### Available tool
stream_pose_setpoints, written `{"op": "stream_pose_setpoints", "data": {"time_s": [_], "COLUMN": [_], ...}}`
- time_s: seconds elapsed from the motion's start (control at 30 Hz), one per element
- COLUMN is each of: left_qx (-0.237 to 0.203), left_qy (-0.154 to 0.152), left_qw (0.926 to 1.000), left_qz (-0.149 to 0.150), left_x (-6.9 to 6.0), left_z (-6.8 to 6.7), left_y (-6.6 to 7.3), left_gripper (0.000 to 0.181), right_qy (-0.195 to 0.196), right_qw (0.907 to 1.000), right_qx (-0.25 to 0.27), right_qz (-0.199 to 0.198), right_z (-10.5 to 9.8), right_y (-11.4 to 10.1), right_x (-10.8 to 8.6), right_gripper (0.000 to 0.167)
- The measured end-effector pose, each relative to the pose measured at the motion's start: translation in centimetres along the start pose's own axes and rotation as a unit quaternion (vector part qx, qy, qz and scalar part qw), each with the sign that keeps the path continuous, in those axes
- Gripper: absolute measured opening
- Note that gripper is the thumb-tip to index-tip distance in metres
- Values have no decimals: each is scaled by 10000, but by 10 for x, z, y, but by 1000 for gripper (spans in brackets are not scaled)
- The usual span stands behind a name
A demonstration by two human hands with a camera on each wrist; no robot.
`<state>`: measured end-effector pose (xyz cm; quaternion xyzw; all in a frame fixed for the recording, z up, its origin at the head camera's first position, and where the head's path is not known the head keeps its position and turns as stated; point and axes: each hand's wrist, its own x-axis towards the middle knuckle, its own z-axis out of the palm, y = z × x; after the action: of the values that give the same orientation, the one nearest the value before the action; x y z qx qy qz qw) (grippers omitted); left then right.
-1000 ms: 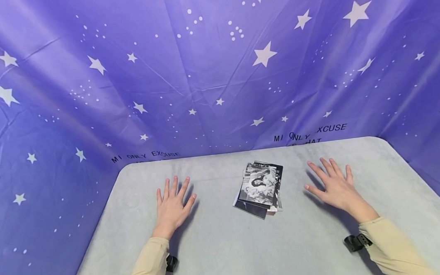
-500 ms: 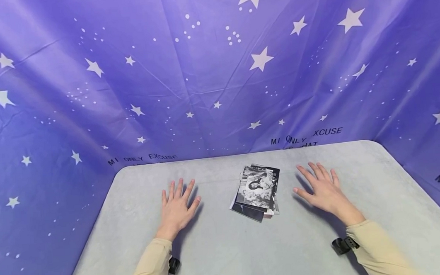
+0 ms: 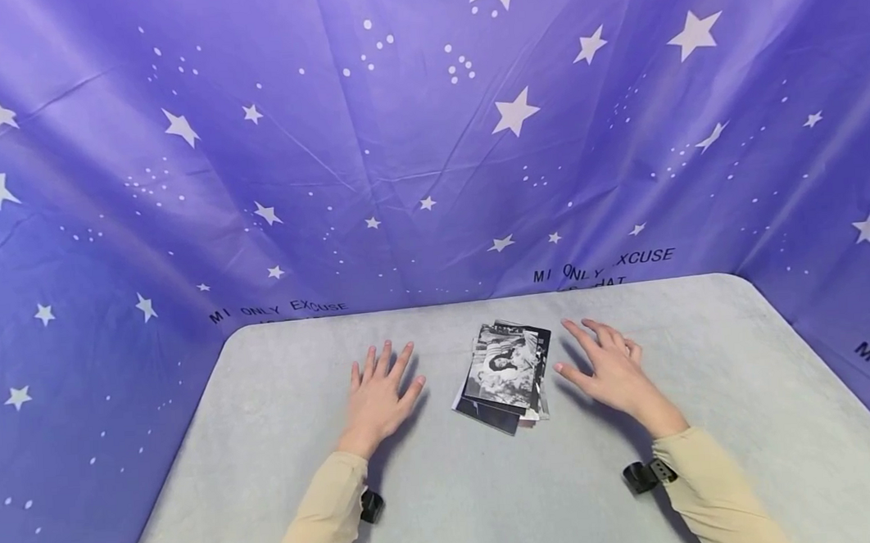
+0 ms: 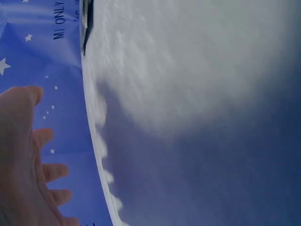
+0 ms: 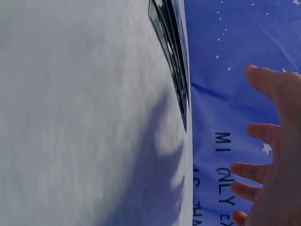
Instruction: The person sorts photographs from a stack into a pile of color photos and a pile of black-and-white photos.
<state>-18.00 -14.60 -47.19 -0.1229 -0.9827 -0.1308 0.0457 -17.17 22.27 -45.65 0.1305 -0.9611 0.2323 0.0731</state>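
A loose pile of black-and-white photo cards (image 3: 505, 370) lies on the grey table, its edges uneven and a dark card sticking out at the lower left. My left hand (image 3: 379, 401) hovers to the left of the pile, fingers spread, holding nothing. Closer in, on the other side, my right hand (image 3: 614, 377) hangs above the table with its thumb pointing at the pile; it touches nothing. In the left wrist view the pile (image 4: 87, 21) shows only as a dark sliver. The right wrist view shows the cards (image 5: 171, 52) edge-on, apart from the right hand (image 5: 277, 155).
The grey table (image 3: 447, 500) has rounded far corners. Behind it and at both sides hangs a purple-blue cloth (image 3: 369, 144) with white stars and black lettering. A black strap device (image 3: 641, 477) sits at the right wrist, another device (image 3: 372, 507) at the left.
Both hands have moved inward towards the photo cards, the right hand from farther out. The right hand's fingers have bent a little. The pile itself stays put.
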Motion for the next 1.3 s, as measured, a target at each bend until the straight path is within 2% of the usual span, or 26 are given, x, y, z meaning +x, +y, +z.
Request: {"op": "stream_pose_setpoints", "data": {"time_s": [0.13, 0.27, 0.47, 0.67, 0.8, 1.1, 1.3], "left_qx": [-439, -909, -1293, -1707, -1826, -2262, -2496], "left_qy": [82, 225, 360, 223, 328, 588, 479], "left_qw": [9987, 9941, 9880, 9820, 9792, 9696, 9653], "left_qz": [234, 546, 767, 772, 826, 728, 594], "left_x": [8, 14, 21, 23, 22, 20, 23], "left_z": [5, 11, 18, 26, 34, 39, 40], "left_y": [13, 26, 46, 64, 72, 81, 85], "left_gripper": [62, 58, 56, 58, 57, 50, 52], "right_qy": [-4, 35, 52, 81, 106, 304, 574], "right_qw": [9997, 9988, 9962, 9907, 9880, 9812, 9768], "right_qx": [226, 495, 870, 1343, 1516, 1843, 1984], "right_qz": [-21, -34, 7, 193, 276, 491, 570], "right_z": [8, 17, 28, 36, 40, 50, 56], "right_y": [-7, -15, -24, -31, -36, -42, -45], "right_x": [3, 4, 4, 2, 1, -2, -2], "right_gripper": [75, 73, 70, 67, 66, 63, 58]}}
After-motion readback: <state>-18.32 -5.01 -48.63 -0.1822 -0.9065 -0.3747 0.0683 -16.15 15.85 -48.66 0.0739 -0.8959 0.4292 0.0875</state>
